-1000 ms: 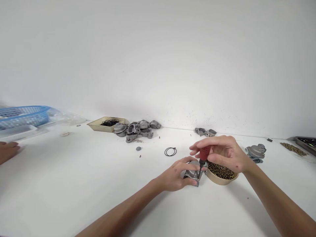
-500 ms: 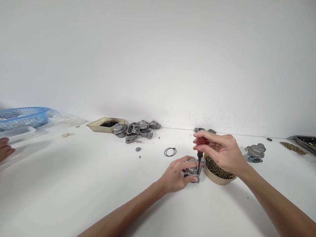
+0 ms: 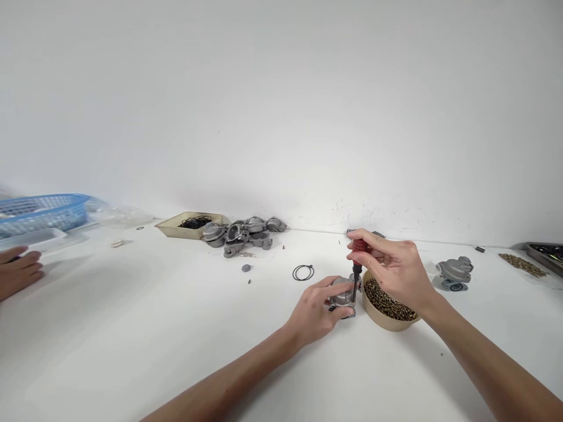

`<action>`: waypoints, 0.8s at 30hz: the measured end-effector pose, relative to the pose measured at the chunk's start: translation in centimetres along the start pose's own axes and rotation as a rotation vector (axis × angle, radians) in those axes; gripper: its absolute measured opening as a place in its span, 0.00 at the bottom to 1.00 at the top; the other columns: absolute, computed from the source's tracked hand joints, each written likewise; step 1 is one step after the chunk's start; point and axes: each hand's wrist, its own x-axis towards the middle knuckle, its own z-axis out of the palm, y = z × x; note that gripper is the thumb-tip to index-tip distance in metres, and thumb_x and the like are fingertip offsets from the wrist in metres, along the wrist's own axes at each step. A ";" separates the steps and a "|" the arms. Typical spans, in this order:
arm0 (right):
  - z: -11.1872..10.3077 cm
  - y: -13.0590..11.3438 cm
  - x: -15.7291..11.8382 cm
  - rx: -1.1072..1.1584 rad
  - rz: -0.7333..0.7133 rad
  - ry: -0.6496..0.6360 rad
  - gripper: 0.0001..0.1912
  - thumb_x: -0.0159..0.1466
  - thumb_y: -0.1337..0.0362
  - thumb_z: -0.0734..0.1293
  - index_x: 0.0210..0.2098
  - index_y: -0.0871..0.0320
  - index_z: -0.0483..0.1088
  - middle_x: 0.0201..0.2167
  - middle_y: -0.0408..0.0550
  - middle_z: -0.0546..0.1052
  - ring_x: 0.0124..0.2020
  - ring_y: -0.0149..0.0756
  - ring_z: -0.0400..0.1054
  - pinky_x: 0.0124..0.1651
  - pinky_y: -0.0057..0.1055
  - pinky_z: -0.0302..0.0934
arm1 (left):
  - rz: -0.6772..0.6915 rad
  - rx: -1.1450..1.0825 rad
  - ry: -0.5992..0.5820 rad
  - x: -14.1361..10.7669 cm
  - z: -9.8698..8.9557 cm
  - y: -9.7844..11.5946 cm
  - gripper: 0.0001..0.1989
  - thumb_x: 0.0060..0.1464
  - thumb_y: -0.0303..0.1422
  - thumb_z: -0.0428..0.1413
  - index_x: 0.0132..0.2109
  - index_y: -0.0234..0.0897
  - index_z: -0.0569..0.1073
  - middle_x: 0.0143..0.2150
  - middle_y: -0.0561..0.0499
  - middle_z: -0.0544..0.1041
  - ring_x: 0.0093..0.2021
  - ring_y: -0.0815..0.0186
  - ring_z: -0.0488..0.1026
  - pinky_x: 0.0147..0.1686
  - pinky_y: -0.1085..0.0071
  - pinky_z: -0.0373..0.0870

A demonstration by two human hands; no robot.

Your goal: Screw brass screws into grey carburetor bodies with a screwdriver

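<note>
My left hand (image 3: 317, 308) grips a grey cast metal housing (image 3: 341, 295) on the white table, thumb at its lower edge and fingers across its top. In my right hand (image 3: 391, 266) is a screwdriver with a red handle (image 3: 359, 249), held upright between thumb and fingers. Its shaft points down at the right edge of the housing; the tip is too small to make out clearly. Just right of the housing stands a round beige bowl (image 3: 389, 321) full of brass-coloured screws. Two black rubber rings (image 3: 303, 272) lie behind my left hand.
Several grey housings (image 3: 237, 234) are piled by a beige tray (image 3: 176, 230) of black rings. Another housing (image 3: 455, 272) stands at the right, near loose screws (image 3: 521, 265) and a dark tray (image 3: 548, 255). At the left are a blue basket (image 3: 65, 214) and another person's hand (image 3: 20, 272).
The screwdriver and housing have shifted very slightly, still in my hands. At the left, the other person's hand has moved further into view.
</note>
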 end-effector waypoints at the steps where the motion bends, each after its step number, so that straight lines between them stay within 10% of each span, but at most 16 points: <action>1: -0.2 -0.1 0.1 0.013 0.004 -0.024 0.13 0.70 0.65 0.69 0.52 0.51 0.81 0.36 0.43 0.83 0.37 0.35 0.79 0.42 0.33 0.79 | 0.015 0.038 0.001 0.0 0.0 -0.1 0.18 0.64 0.40 0.64 0.58 0.45 0.81 0.53 0.47 0.80 0.39 0.63 0.78 0.39 0.67 0.80; 18: -2.6 -0.7 0.5 0.240 -0.024 0.140 0.13 0.68 0.69 0.74 0.51 0.51 0.82 0.39 0.45 0.85 0.36 0.37 0.83 0.43 0.38 0.85 | 0.206 0.408 0.071 -0.3 -0.8 -0.4 0.37 0.49 0.57 0.71 0.60 0.45 0.74 0.65 0.43 0.73 0.39 0.59 0.81 0.37 0.62 0.81; 24: -2.6 -1.2 0.4 0.241 -0.055 0.149 0.16 0.68 0.72 0.73 0.52 0.48 0.82 0.40 0.43 0.84 0.36 0.35 0.83 0.43 0.35 0.84 | 0.245 0.435 -0.132 -0.2 -2.6 -0.4 0.42 0.49 0.51 0.73 0.67 0.51 0.68 0.72 0.41 0.67 0.31 0.66 0.79 0.39 0.63 0.79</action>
